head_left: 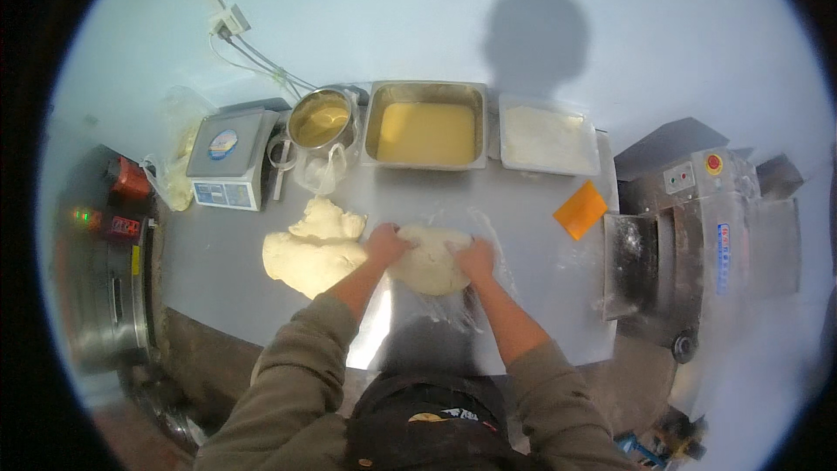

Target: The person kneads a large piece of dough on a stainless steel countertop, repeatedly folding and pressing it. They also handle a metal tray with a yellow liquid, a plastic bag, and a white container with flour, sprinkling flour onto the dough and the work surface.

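A flattened round of pale dough (427,269) lies on the floured metal table top in the middle of the view. My left hand (388,242) grips its left edge with bent fingers, and my right hand (473,257) holds the right edge, thumb pressed in. To the left of them rests a larger, irregular mass of dough (309,263) with a torn lump on its far side. Orange scraper (580,209) lies to the right.
Along the back stand a scale (218,157), steel pot (323,120), tray of yellow liquid (425,133) and white powder tray (545,135). Plastic bags (179,179) sit back left. Steel machines flank the table (200,288), left (113,296) and right (697,244).
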A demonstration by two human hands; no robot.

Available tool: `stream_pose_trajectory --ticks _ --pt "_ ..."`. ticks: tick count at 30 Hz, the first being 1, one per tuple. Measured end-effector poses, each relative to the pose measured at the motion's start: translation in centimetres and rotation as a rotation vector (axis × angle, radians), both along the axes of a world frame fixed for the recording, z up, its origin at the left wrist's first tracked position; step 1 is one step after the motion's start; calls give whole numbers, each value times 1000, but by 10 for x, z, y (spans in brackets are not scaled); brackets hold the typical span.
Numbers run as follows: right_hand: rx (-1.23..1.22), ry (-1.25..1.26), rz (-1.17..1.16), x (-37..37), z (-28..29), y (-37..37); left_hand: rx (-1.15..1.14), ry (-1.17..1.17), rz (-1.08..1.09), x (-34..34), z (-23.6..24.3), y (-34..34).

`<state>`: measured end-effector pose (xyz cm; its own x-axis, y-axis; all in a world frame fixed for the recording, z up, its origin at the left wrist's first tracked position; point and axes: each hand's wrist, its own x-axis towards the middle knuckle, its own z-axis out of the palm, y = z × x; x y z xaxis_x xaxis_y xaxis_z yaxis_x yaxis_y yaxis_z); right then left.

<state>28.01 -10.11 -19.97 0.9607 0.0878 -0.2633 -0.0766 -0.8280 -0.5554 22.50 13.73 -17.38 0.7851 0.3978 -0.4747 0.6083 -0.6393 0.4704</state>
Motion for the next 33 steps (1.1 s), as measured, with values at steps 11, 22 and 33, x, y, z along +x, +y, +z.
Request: stream_pose_trajectory --ticks 11,22,33 --pt "97 -324 156 -16 94 -65 -39 -753 -35 -39 55 -51" --pt "148 -184 163 -124 60 -143 34 -600 -135 -143 7 -74" --pt "-61 -33 89 -24 43 -41 -765 -573 463 -78 -63 -95"
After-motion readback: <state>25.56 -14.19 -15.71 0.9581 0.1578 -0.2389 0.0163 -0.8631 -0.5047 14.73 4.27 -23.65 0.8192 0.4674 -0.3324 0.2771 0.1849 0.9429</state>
